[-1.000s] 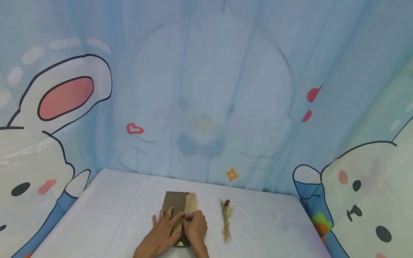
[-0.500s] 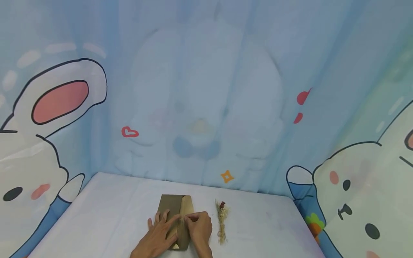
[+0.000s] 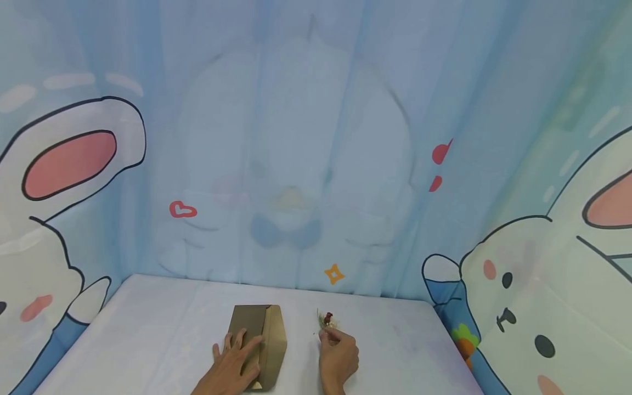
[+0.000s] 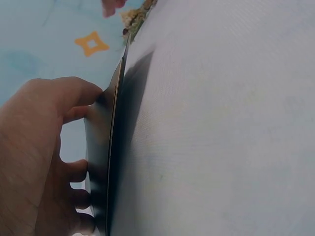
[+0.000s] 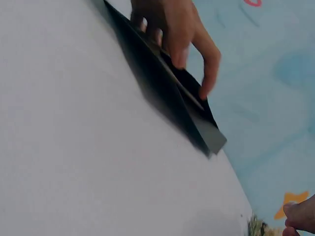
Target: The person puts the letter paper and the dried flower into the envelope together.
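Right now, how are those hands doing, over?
Left hand: spread on brown envelope. Right hand: at dried bouquet, grip unclear. In the way: nothing visible.

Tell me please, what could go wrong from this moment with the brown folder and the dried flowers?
1. The side flap of the brown folder stands raised, not flat, and might open wider if the left hand lets go.
2. The right hand is right at the dried flowers; dry, thin heads like these could crumble if squeezed.
3. The left hand's spread fingers rest on the folder, so pressing harder might crease it.
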Demonstrator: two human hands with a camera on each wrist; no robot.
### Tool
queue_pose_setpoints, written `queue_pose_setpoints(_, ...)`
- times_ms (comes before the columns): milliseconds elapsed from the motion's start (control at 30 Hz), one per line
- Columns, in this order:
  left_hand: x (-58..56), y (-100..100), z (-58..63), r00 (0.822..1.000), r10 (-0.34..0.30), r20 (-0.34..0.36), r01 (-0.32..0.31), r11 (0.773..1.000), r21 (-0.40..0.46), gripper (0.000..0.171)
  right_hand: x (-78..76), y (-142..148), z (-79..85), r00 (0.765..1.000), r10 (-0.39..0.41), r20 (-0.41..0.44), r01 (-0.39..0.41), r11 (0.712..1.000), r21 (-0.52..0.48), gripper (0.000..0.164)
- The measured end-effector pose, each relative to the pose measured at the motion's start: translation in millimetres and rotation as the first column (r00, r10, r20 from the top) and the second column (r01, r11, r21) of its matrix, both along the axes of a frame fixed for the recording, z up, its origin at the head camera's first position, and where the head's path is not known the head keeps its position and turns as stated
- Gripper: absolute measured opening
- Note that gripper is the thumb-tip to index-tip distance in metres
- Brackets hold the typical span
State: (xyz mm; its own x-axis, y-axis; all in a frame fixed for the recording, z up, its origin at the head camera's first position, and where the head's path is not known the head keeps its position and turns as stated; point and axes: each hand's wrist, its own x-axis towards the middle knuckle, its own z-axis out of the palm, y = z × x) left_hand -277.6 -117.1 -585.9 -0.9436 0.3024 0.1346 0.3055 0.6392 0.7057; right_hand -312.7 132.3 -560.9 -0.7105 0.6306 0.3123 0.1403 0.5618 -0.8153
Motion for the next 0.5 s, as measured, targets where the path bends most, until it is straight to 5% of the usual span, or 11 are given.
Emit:
queue_pose_setpoints(267,1.9,-1,0.4,1.000,-0.006,0.005,0.007,1.000,-0.005,0.062,-1.1,16,-9.9,0.994,-0.016,0.106,0.018,1.000,-0.020,0.024)
queue_pose_setpoints(500,3.3,-1,-1.1,1.000,-0.009,-0.006,0.008,1.000,-0.005,0.064,-1.6,15,-15.9,0.987,-0.016,0.158,0.020,1.000,-0.020,0.013)
